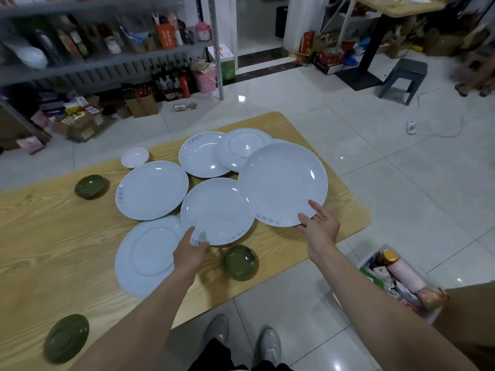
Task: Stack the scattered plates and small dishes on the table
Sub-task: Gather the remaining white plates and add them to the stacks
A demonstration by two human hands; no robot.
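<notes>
**Head view, looking down.** A light wood-grain table [67,231] with rounded corners stands on a pale tiled floor [375,145]. The right hand [318,226] grips the near rim of a large round white plate [282,184], with two digits on its upper face and the rest hidden beneath. This plate sits highest of the group, near the table's right side, and covers the edges of its neighbours. The left hand [191,253] pinches the near rim of a central round white plate [217,211], thumb on top and fingers curled under the edge. That plate overlaps a wide-rimmed white plate [150,253] at near left. Beyond it lies a white plate with grey rim marks [152,190]. At the far side are a deep white plate [202,153] and, overlapping it, a white plate with a raised centre ring [245,148]. A small round white dish [134,157] stands just beyond the marked plate. Three small dark green dishes lie apart from the white group. The far-left green dish [92,186] is nearest the marked plate, the middle green dish [240,262] is just beside the left hand, and the near-corner green dish [67,338] is well away. Off the table are a grey plastic stool [404,79], a grey metal shelf unit [88,64] holding bottles, and a pale plastic box [368,262] of packets.
</notes>
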